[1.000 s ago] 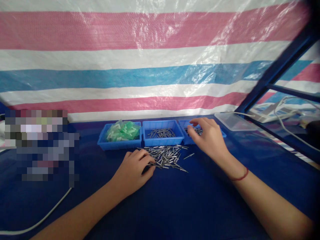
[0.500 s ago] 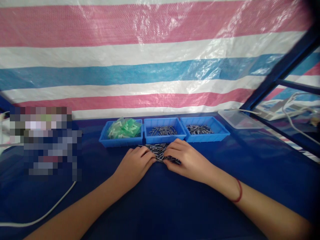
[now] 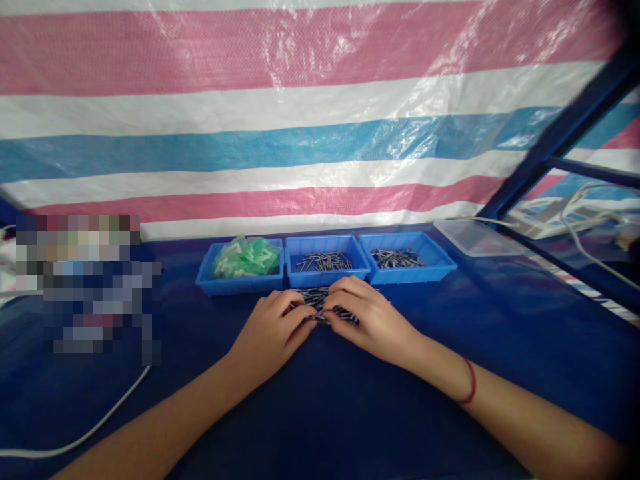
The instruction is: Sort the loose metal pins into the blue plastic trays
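A heap of small metal pins [image 3: 316, 300] lies on the blue cloth just in front of three blue trays. My left hand [image 3: 273, 331] rests palm down at the heap's left edge, fingers curled onto the pins. My right hand [image 3: 367, 319] lies on the heap's right side, fingers bent and pressed on the pins; much of the heap is hidden under both hands. The left tray [image 3: 215, 283] holds green and white plastic pieces. Loose metal pins fill the middle tray [image 3: 360, 265] and the right tray [image 3: 440, 259]. A red string circles my right wrist.
A clear plastic lid or tray [image 3: 475, 239] lies at the back right beside a dark blue frame bar [image 3: 540, 150]. A white cable [image 3: 100, 421] runs across the cloth at the left. A striped pink, white and blue tarp hangs behind. A blurred patch covers the left.
My right hand came back from the right tray to the pin heap and now rests on it. My left hand stayed at the heap, and both hands have drawn closer together.
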Demonstrator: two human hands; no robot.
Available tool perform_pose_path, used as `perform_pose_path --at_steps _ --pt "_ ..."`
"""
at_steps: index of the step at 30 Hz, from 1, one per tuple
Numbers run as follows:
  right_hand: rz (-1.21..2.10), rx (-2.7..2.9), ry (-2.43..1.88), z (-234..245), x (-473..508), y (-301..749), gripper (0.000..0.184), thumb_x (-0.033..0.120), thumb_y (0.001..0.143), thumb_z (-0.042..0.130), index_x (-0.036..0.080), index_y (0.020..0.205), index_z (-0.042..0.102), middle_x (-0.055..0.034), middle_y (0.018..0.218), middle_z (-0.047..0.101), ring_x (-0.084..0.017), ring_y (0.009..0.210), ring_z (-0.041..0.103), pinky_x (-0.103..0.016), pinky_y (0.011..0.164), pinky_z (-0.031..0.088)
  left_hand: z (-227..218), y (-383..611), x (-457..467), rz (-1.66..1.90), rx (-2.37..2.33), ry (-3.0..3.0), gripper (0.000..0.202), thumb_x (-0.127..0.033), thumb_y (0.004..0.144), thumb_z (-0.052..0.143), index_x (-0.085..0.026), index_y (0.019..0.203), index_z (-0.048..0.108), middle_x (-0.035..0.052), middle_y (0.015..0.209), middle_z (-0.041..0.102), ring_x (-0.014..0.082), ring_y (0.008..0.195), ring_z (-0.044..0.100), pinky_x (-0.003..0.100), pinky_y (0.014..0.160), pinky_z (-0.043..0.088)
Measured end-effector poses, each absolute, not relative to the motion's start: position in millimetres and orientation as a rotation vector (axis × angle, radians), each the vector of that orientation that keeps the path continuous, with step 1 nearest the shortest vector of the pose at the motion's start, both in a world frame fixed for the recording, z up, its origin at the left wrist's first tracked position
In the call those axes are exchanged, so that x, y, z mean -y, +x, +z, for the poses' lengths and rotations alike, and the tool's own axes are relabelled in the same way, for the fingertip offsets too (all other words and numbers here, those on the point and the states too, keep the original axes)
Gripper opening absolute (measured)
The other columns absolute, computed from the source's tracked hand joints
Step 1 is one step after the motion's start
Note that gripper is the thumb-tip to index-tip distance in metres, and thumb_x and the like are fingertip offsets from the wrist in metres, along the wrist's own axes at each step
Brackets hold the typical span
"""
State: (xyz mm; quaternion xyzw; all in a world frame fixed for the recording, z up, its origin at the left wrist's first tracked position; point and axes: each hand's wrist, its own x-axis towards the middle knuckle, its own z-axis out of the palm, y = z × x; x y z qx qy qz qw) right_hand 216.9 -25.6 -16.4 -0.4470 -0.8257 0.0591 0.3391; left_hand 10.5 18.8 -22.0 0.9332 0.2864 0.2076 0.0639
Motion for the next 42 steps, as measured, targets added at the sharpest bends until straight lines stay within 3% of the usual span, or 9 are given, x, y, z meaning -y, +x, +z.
perform_pose_path --at_steps 8,29,34,39,42 --pt "0.461 1.803 -1.136 -14.3 32.0 206.5 0.005 0.025 0.085 0.060 0.021 0.088 0.061 -0.0037 0.084 0.061 -0.014 0.071 0.055 -0.027 0.063 0.046 -22.7 14.0 -14.6 0.760 -0.853 2.638 0.014 -0.028 0.094 0.049 -0.021 0.096 0.061 0.0033 0.097 0.065 0.0178 0.092 0.057 0.032 0.078 0.040" --pt "0.469 1.916 -1.090 -13.7 29.7 208.4 0.010 0.015 0.087 0.052 0.019 0.083 0.060 -0.0037 0.080 0.060 -0.014 0.074 0.055 -0.028 0.067 0.046 -17.3 12.4 -13.7 0.912 -0.894 2.461 0.012 -0.028 0.092 0.052 -0.019 0.090 0.060 0.0029 0.088 0.062 0.0155 0.083 0.058 0.027 0.073 0.044" --pt "0.159 1.904 -1.167 -1.4 21.1 233.5 0.011 0.018 0.088 0.050 0.019 0.082 0.059 -0.0048 0.082 0.061 -0.017 0.079 0.057 -0.031 0.073 0.046 -20.1 11.9 -16.5 0.852 -0.925 2.548 0.015 -0.030 0.091 0.053 -0.020 0.102 0.059 0.0037 0.095 0.063 0.0177 0.089 0.058 0.031 0.079 0.042" --pt "-0.322 1.663 -1.588 7.3 5.3 282.4 0.013 0.022 0.083 0.053 0.018 0.074 0.061 -0.0053 0.075 0.062 -0.019 0.071 0.057 -0.031 0.068 0.042 -23.6 9.6 -19.3 0.731 -1.006 2.711 0.020 -0.029 0.090 0.053 -0.023 0.107 0.062 0.0046 0.109 0.062 0.0217 0.100 0.055 0.036 0.082 0.038" --pt "-0.491 1.624 -1.822 0.4 -1.7 296.0 0.017 0.028 0.083 0.053 0.016 0.080 0.065 -0.0096 0.082 0.065 -0.024 0.077 0.059 -0.035 0.068 0.041 -26.1 8.1 -20.0 0.645 -1.043 2.765 0.024 -0.030 0.087 0.057 -0.023 0.110 0.062 0.0051 0.111 0.062 0.0232 0.100 0.055 0.037 0.081 0.037"
